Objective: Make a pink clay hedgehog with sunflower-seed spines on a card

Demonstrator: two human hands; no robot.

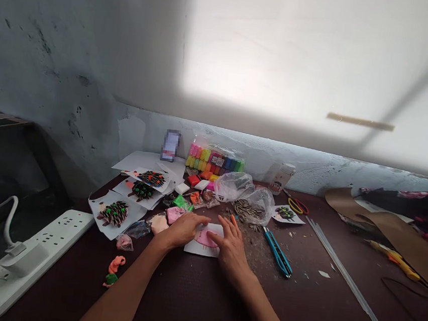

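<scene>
Left hand [184, 231] and right hand [233, 248], each grip loosely spread, clasping nothing, seem to be flattening pink clay [204, 238] on white paper [193, 249]; continuing calls for even pressing.

A white power strip [56, 245] lies at left, a bottle [282, 179] near the wall [52, 64].

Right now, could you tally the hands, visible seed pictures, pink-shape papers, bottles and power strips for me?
Hands: 2 (left hand, right hand)
Seed pictures: 4
Pink-shape paper: 1
Bottle: 1
Power strip: 1
Total: 9
</scene>
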